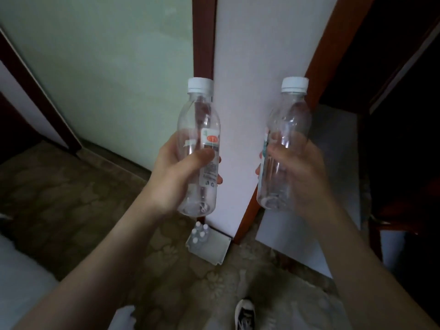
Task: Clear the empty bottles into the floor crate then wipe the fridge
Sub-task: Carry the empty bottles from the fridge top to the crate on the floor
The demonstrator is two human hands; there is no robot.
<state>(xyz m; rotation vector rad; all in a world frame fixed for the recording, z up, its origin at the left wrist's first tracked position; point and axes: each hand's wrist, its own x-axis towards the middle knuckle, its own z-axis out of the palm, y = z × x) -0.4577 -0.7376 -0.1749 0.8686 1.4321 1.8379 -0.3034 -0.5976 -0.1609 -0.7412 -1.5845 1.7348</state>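
My left hand (176, 172) grips a clear empty plastic bottle (202, 120) with a white cap and a label, held upright. My right hand (297, 167) grips a second clear empty bottle (289, 115), also capped and upright. Both bottles hang in the air in front of me. Far below them on the carpet sits a pale grey crate (214, 251), with several capped bottles (200, 232) standing in its far left corner.
A white wall panel (257, 55) with red-brown wooden trim stands straight ahead, a green-tinted wall (107, 67) to its left. A low white surface (321, 186) lies to the right beside a dark opening. My shoe (245, 315) shows on the patterned carpet.
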